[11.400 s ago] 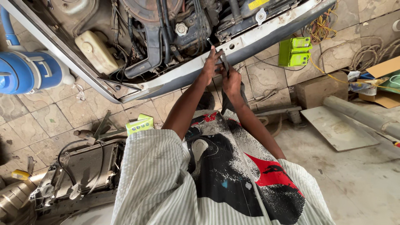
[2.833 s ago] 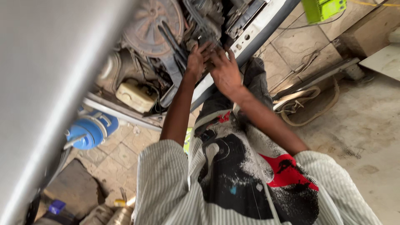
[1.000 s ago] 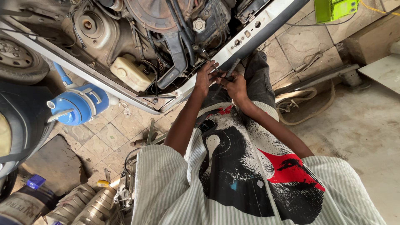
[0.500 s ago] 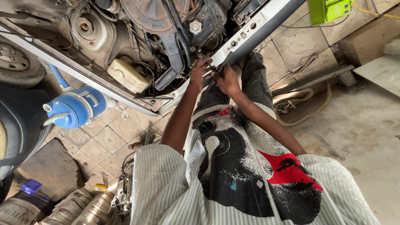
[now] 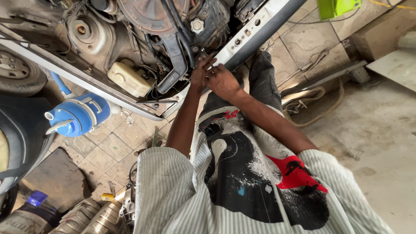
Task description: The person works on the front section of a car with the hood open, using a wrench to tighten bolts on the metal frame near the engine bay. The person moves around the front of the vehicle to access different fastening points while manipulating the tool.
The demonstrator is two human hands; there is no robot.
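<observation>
My left hand (image 5: 198, 76) and my right hand (image 5: 224, 80) meet at the edge of a car's white front panel (image 5: 242, 40), just below the open engine bay (image 5: 173, 30). The fingers of both are curled together around a small thin dark piece (image 5: 211, 65); it is too small to tell what it is. The left hand's fingertips touch the panel beside a black hose (image 5: 175, 56). Both forearms reach forward over my striped shirt with its black and red print.
A white fluid reservoir (image 5: 128, 78) sits left of the hands. A blue jug (image 5: 80, 115) stands on the tiled floor, a tyre (image 5: 17, 74) beyond it. Metal cans (image 5: 89, 216) lie bottom left. A coiled hose (image 5: 313, 100) and a green box (image 5: 338, 6) lie to the right.
Both hands have stayed together at the white front panel, shifting slightly up along its edge. The head view has swung a little, showing more of the engine bay.
</observation>
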